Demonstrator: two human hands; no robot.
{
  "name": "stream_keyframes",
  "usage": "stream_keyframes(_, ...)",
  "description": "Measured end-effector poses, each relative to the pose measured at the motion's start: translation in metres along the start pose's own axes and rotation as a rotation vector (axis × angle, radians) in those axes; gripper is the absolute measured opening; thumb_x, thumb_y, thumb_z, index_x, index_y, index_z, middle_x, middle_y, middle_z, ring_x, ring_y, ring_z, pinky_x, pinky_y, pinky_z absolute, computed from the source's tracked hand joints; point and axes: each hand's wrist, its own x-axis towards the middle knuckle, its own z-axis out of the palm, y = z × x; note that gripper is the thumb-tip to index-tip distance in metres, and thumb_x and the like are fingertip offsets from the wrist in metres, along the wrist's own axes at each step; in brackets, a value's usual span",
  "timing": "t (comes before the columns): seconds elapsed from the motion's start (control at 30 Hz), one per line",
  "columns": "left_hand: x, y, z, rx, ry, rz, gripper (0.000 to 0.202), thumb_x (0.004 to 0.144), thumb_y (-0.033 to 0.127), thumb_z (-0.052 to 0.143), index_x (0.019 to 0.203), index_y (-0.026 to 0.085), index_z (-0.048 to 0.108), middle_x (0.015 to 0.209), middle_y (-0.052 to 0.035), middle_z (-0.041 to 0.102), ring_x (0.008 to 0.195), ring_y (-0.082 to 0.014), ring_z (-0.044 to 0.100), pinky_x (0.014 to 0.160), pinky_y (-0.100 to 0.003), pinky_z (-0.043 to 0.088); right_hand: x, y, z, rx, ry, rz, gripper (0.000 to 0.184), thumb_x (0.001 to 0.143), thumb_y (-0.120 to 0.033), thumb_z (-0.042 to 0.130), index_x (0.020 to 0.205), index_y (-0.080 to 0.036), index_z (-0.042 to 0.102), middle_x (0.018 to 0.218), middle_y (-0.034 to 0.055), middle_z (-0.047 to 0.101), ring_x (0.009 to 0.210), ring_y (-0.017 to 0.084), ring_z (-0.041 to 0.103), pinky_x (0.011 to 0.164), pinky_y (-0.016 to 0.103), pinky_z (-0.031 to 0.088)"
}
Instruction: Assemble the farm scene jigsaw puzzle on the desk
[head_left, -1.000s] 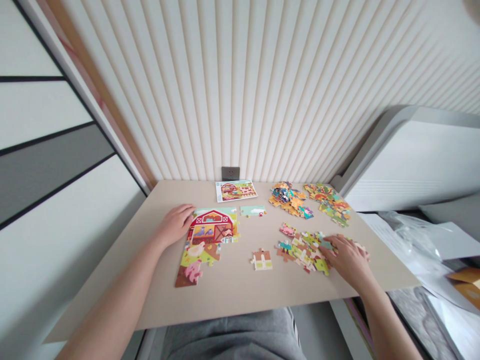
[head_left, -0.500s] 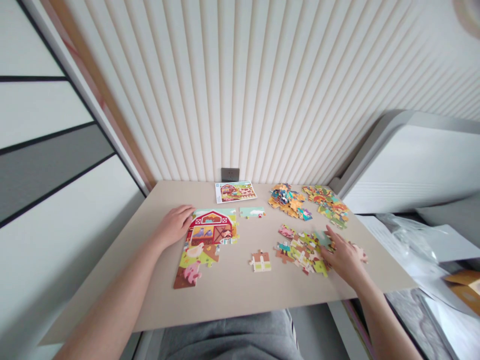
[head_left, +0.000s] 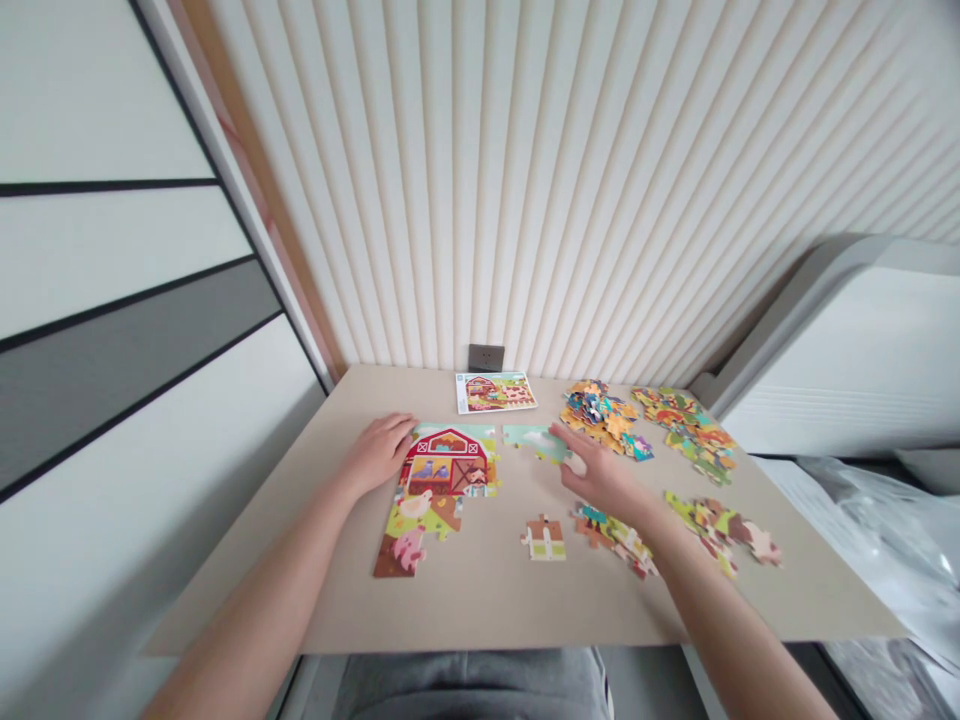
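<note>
My left hand rests flat with fingers extended at the upper left edge of a partly joined farm puzzle, which shows a red barn, a hen and a pig. My right hand reaches to the right end of a short strip of sky pieces, its fingers on a pale blue and green puzzle piece that they partly cover. Below the strip, a lone brown and white fence piece lies apart. Loose farm pieces are partly hidden by my right forearm.
Behind the puzzle lies a reference picture card. Two heaps of other pieces, one orange and blue and one green and orange, are at the back right. More farm pieces lie right of my forearm. A wall socket is behind.
My right hand has moved left from the loose farm pieces to the sky strip, carrying a pale blue piece. My left hand stays beside the puzzle. The view has shifted slightly.
</note>
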Motion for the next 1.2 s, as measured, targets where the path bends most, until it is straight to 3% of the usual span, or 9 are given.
stream_keyframes(0.13, -0.001, 0.006, -0.004, 0.014, 0.005, -0.002, 0.041, 0.103, 0.032, 0.04, 0.134, 0.023, 0.066, 0.14, -0.0092, 0.064, 0.132, -0.0267, 0.057, 0.116, -0.047, 0.043, 0.066, 0.0, 0.046, 0.058, -0.077, -0.061, 0.073, 0.08, -0.01, 0.061, 0.151, -0.019, 0.052, 0.149, 0.0145, 0.059, 0.136, 0.03, 0.058, 0.116, 0.047, 0.046)
stream_keyframes(0.3, -0.002, 0.011, -0.007, 0.026, 0.007, -0.02, 0.04, 0.103, 0.03, 0.04, 0.133, 0.024, 0.066, 0.139, -0.0082, 0.064, 0.131, -0.0261, 0.057, 0.116, -0.046, 0.044, 0.085, 0.013, 0.073, 0.064, -0.11, -0.077, 0.066, 0.078, -0.008, 0.058, 0.142, -0.022, 0.062, 0.146, 0.011, 0.062, 0.134, 0.029, 0.061, 0.116, 0.046, 0.047)
stream_keyframes(0.53, 0.0, 0.015, -0.009, 0.019, -0.006, -0.04, 0.042, 0.102, 0.03, 0.04, 0.137, 0.026, 0.065, 0.139, -0.0082, 0.064, 0.131, -0.0264, 0.057, 0.116, -0.047, 0.043, 0.074, 0.023, 0.075, 0.058, -0.138, -0.124, 0.065, 0.078, -0.008, 0.056, 0.14, -0.023, 0.066, 0.148, 0.009, 0.061, 0.136, 0.028, 0.058, 0.118, 0.046, 0.045)
stream_keyframes(0.73, -0.004, 0.023, -0.01, 0.026, -0.052, -0.029, 0.046, 0.105, 0.039, 0.041, 0.149, 0.034, 0.054, 0.155, -0.004, 0.053, 0.145, -0.0281, 0.045, 0.121, -0.053, 0.034, 0.074, 0.026, 0.081, 0.026, -0.145, -0.16, 0.059, 0.08, -0.008, 0.057, 0.134, -0.026, 0.069, 0.144, 0.0079, 0.064, 0.132, 0.028, 0.059, 0.114, 0.05, 0.046)
stream_keyframes(0.97, -0.005, 0.024, -0.013, 0.028, -0.133, -0.04, 0.044, 0.106, 0.042, 0.041, 0.148, 0.038, 0.055, 0.157, -0.002, 0.051, 0.149, -0.0291, 0.041, 0.121, -0.059, 0.029, 0.068, 0.019, 0.082, -0.028, -0.095, -0.138, 0.037, 0.098, -0.026, 0.058, 0.133, -0.027, 0.069, 0.142, 0.0114, 0.064, 0.131, 0.029, 0.06, 0.112, 0.051, 0.046)
stream_keyframes(1.2, -0.006, 0.02, -0.014, 0.028, -0.138, -0.041, 0.044, 0.106, 0.043, 0.042, 0.147, 0.037, 0.055, 0.16, -0.0032, 0.048, 0.149, -0.0271, 0.041, 0.122, -0.055, 0.029, 0.066, 0.021, 0.072, -0.023, -0.116, -0.096, 0.049, 0.097, -0.031, 0.06, 0.146, -0.026, 0.057, 0.144, 0.0116, 0.063, 0.134, 0.029, 0.057, 0.114, 0.051, 0.043)
